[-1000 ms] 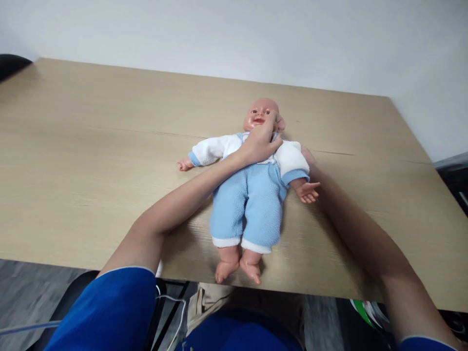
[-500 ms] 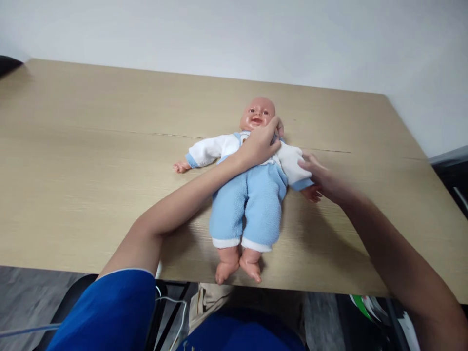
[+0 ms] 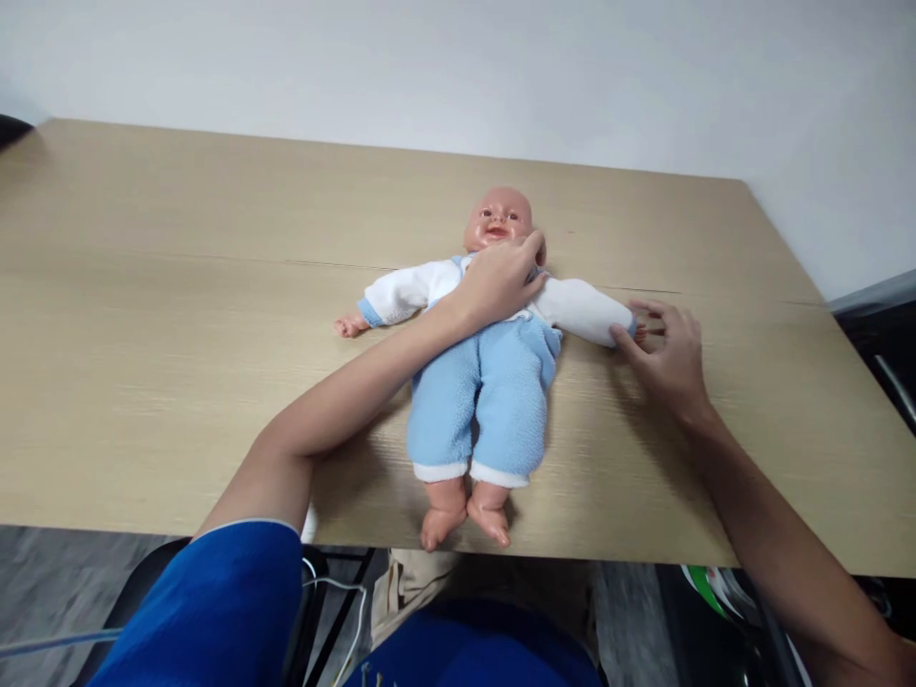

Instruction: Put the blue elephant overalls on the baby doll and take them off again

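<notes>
A baby doll (image 3: 487, 382) in a white top and light blue trousers lies face up on the wooden table (image 3: 178, 315), head towards the wall, feet at the near edge. My left hand (image 3: 501, 281) rests on its chest just below the chin, fingers curled against the collar. My right hand (image 3: 665, 358) is at the end of the doll's outstretched sleeve, fingers pinched round the doll's small hand, which is mostly hidden. The doll's other arm stretches out to the left.
The table ends at a white wall at the back. A dark chair back shows at the far left corner. Below the near edge I see my blue clothing, a white cable and dark floor.
My right hand has come out from behind the doll and drawn its arm outwards to the right, straightening the sleeve. My left hand has stayed on the chest.
</notes>
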Demonstrator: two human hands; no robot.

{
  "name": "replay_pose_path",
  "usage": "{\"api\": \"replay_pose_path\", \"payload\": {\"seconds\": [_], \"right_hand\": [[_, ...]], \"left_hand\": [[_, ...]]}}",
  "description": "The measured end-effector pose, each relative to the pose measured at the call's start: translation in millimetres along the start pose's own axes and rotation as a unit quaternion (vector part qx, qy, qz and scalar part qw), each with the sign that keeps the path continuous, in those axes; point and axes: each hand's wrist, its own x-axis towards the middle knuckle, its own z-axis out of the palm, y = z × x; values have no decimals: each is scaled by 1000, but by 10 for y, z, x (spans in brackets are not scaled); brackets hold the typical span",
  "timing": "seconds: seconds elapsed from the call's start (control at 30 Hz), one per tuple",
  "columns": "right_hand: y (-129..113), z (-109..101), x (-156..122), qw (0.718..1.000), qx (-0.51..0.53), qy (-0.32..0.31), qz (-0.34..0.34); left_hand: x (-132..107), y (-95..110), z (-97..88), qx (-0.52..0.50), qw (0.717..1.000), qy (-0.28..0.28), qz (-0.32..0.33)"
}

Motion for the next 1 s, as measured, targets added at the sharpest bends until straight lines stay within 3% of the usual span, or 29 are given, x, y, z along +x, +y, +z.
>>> {"api": "replay_pose_path", "payload": {"seconds": [0.07, 0.13, 0.27, 0.43, 0.53, 0.6, 0.73, 0.83, 0.9, 1.0], "right_hand": [[-256, 18, -97, 996, -57, 26, -69], [-518, 85, -179, 995, -10, -11, -99], [-820, 357, -167, 967, 195, -164, -11], [-768, 599, 130, 923, 274, -269, 28], [-713, 662, 192, 910, 330, -243, 68], [-700, 689, 148, 925, 316, -200, 67], [-660, 643, 12, 985, 148, -92, -3], [-528, 493, -9, 997, 18, -28, -63], [-375, 366, 21, 995, -46, -21, -84], [-115, 194, 93, 991, -58, -66, -98]], "left_hand": [[-27, -6, -36, 13, 1000, -2, 5], [-52, -12, -68, 20, 1000, 9, 17], [-80, 20, -157, 10, 998, 38, 50], [-54, 91, -236, -44, 993, -9, 110], [-37, 78, -210, -67, 989, -72, 113], [-37, 50, -176, -56, 987, -102, 109], [-40, 15, -113, -29, 987, -111, 111], [-38, 23, -75, -22, 989, -105, 106], [-43, 35, -50, -23, 989, -97, 109], [-67, 59, -15, -27, 991, -72, 113]]}}
